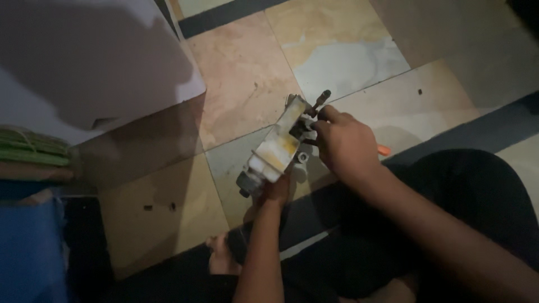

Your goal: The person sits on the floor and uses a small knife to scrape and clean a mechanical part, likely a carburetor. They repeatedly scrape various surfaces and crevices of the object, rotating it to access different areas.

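I see the pale metal part (276, 147) held up over the tiled floor (247, 73), near the middle of my view, tilted so its long body runs from lower left to upper right. My left hand (275, 191) comes up from below and is closed around the part's lower end, where a dark round fitting sticks out toward the left; most of that hand is hidden behind the part, so I can only see the wrist and the heel. My right hand (343, 143) sits just to the right of the part, fingers curled tight onto a dark stem (321, 101) that juts from the part's upper end. Both hands are gripping, neither is spread.

Edges close by: a white sheet (95, 62) lies on the floor at upper left, its near corner well apart from the part, with a bare strip of tile between them. At far left a green bundle (33, 148) rests above something blue (31, 247). My dark trouser leg (449, 196) fills the lower right, right under the right forearm, so that side is crowded. A bare foot (220, 255) shows beside the left forearm. A small orange bit (383, 150) lies on the floor just past the right hand. The tiles above and to the upper right are the roomiest side.
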